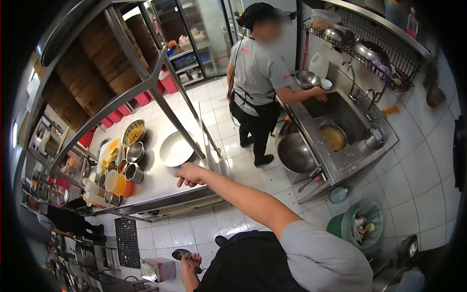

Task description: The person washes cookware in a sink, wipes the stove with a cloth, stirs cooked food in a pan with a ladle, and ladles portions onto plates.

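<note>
My right hand (190,175) reaches across the front of the steel counter (158,187), just below a large white plate (176,148). Its fingers are apart, some bent, and hold nothing. Low in the view, my left hand (192,263) is closed around a large metal spoon (181,254) with a dark oval bowl. Left of the plate stand a bowl of yellow food (134,132), a steel bowl (135,152), a steel cup (134,173) and orange containers (119,185).
A co-worker (262,73) in a grey shirt stands at the steel sink (335,168), one hand over the basin. A large metal bowl (297,153) is beside the sink. On the floor are a lined bin (362,226), a square tin (158,270) and a black mat (127,242).
</note>
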Demonstrator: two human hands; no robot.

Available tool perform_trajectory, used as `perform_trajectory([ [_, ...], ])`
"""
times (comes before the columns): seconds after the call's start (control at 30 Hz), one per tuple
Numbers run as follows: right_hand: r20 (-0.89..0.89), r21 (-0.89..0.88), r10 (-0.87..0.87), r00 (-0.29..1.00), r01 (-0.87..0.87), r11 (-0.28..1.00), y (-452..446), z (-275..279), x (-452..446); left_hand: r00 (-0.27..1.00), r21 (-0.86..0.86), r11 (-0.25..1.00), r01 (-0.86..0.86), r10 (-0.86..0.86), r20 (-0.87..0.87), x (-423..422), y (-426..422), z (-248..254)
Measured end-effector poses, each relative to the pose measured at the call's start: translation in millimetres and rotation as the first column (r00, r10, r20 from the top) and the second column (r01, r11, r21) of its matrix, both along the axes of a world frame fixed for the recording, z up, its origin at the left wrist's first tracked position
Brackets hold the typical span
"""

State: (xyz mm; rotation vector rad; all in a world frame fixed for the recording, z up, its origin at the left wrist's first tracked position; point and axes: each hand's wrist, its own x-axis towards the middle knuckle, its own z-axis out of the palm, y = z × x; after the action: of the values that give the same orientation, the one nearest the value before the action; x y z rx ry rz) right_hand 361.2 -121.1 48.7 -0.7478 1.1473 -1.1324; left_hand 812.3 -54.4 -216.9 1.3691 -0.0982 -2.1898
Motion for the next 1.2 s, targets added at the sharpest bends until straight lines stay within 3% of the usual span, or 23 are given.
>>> perform_trajectory([
  [0.07, 0.009, -0.012, 0.019, 1.000, -0.019, 1.000, -1.7, 3.0, 2.3, 0.991, -0.017, 0.997, -0.077, 0.079, 0.104, -6.4, 1.7, -1.0],
  [0.27, -0.030, 0.010, 0.102, 0.994, -0.102, 0.995, 0.1, 10.7, 4.0, 0.986, 0.030, 0.988, -0.151, 0.148, 0.074, 0.1, 12.8, -0.7],
  [0.37, -0.073, -0.015, -0.005, 0.997, 0.003, 1.000, -7.4, 0.8, 9.6, 0.974, 0.049, 0.978, -0.201, 0.194, 0.114, 0.6, 16.3, -1.8],
  [0.47, -0.066, -0.023, -0.055, 0.996, 0.054, 0.998, 13.0, 33.5, 11.5, 0.964, -0.008, 0.976, -0.216, 0.214, 0.159, -8.3, 28.1, 15.9],
  [0.6, -0.036, -0.043, -0.060, 0.998, 0.058, 0.997, 2.0, 20.9, 11.6, 0.973, -0.097, 0.978, -0.183, 0.195, 0.122, -8.5, 37.1, 19.9],
  [0.7, -0.016, -0.059, -0.085, 0.996, 0.084, 0.995, -5.2, 16.8, 15.4, 0.957, -0.120, 0.977, -0.177, 0.199, 0.209, -16.9, 40.8, 33.1],
  [0.87, -0.068, -0.054, -0.040, 0.997, 0.036, 0.998, -4.7, 23.0, 15.9, 0.959, -0.049, 0.979, -0.198, 0.204, 0.195, -10.7, 33.8, 20.9],
  [1.2, 0.008, -0.032, -0.080, 0.997, 0.080, 0.996, -11.6, 19.8, 22.2, 0.959, 0.056, 0.974, -0.218, 0.204, 0.199, 6.1, 24.2, -5.8],
])
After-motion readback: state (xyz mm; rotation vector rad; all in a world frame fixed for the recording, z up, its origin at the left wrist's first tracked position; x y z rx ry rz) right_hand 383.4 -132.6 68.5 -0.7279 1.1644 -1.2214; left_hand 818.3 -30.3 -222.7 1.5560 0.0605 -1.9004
